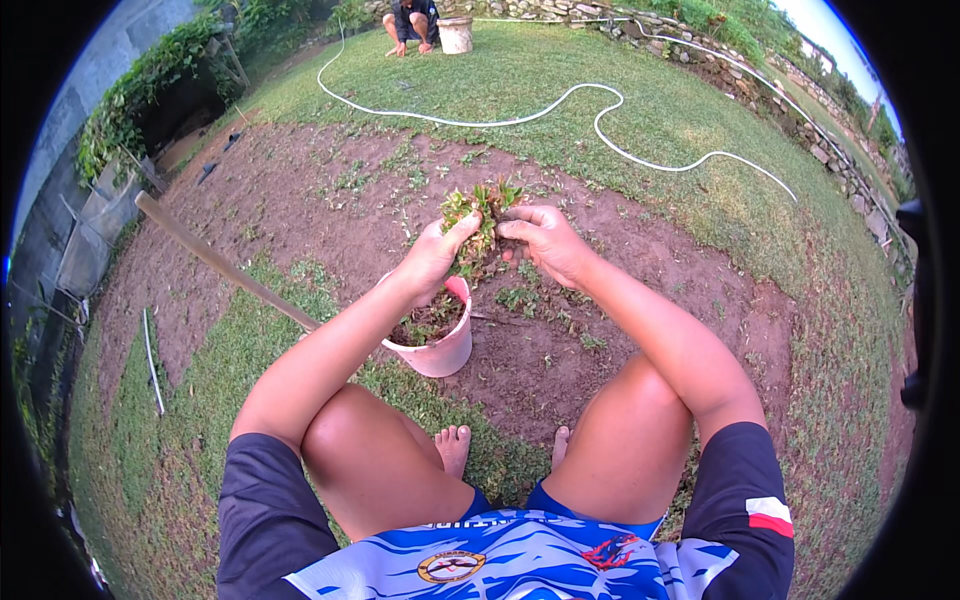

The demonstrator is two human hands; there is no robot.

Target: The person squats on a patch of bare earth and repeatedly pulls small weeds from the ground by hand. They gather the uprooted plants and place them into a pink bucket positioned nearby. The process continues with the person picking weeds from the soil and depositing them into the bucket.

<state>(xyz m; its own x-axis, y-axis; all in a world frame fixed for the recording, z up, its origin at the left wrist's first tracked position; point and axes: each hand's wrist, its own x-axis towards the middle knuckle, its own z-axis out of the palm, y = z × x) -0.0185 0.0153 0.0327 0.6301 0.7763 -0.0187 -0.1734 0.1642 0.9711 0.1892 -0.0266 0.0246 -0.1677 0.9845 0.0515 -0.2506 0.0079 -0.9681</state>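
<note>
Between my two hands, above the bare soil, is a clump of small leafy plants (478, 212) with green and reddish leaves. My left hand (436, 256) grips the clump's left side, its thumb pressed on the leaves. On the other side my right hand (544, 240) pinches the clump with thumb and fingers, and soil darkens its fingertips. Below my left hand stands a pale pink bucket (445, 355) holding dark soil and plant bits. My left forearm hides part of its rim.
A wooden pole (225, 265) slants behind my left arm. Bare brown soil (690, 300) with scattered sprigs lies ahead. A white hose (480, 124) winds across the far grass. Beyond it another person (412, 22) crouches beside a whitish bucket (456, 38). A stone wall (820, 150) borders the right.
</note>
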